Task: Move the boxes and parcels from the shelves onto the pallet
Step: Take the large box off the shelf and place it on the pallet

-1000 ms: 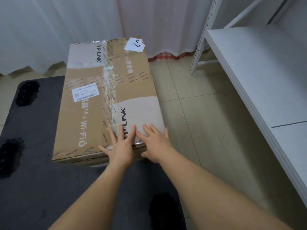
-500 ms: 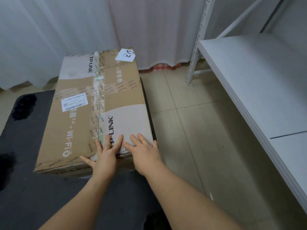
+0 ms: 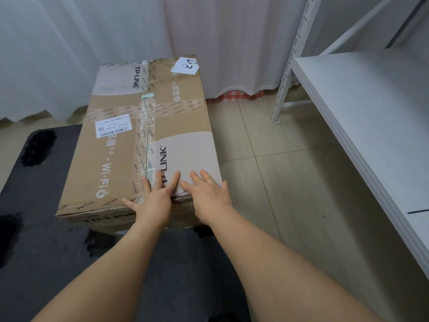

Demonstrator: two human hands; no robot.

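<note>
from the head view, your cardboard box (image 3: 148, 145) reads "tp-link" and "wi-fi 6", with a barcode label (image 3: 113, 128) and a note (image 3: 185, 65) that looks like "u2". taped and tan, it lies on the black pallet (image 3: 41, 240). your left hand (image 3: 154, 201) and right hand (image 3: 207, 196) press flat, fingers straight, on its near end.

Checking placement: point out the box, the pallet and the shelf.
box (image 3: 120, 159): head view, top face.
pallet (image 3: 46, 240): head view, bare black deck.
shelf (image 3: 371, 108): head view, white board.
</note>
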